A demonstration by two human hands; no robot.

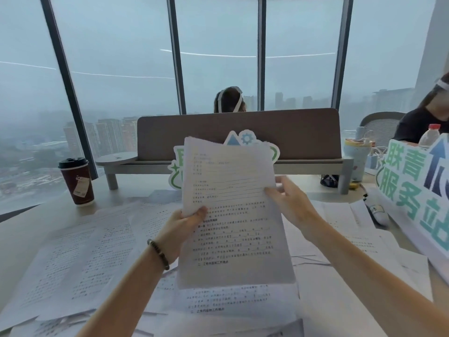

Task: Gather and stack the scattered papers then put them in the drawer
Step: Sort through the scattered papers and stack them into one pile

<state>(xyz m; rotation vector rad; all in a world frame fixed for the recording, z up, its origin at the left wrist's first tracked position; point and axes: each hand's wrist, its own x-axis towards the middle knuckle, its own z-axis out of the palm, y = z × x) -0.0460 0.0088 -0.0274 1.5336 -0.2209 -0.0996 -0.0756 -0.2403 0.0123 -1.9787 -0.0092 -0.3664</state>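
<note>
Held sheaf of papers (230, 210): raised above desk (21, 242), long axis running away from viewer, top edge tilted toward window.
Left hand (184, 227): grip pinching left edge.
Right hand (289, 203): grip on right edge, fingers curled behind.
Loose papers (92, 259): scattered flat below.
Risk: uneven sheets slipping from light pinch; coffee cup (77, 181) near, liable to tipping.

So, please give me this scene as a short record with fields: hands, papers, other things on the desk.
left hand: pinches held papers at left edge
right hand: holds their right edge
loose papers: scattered flat on desk
cup: upright, far left, lid on
sign: standing at right
drawer: not in view
</note>
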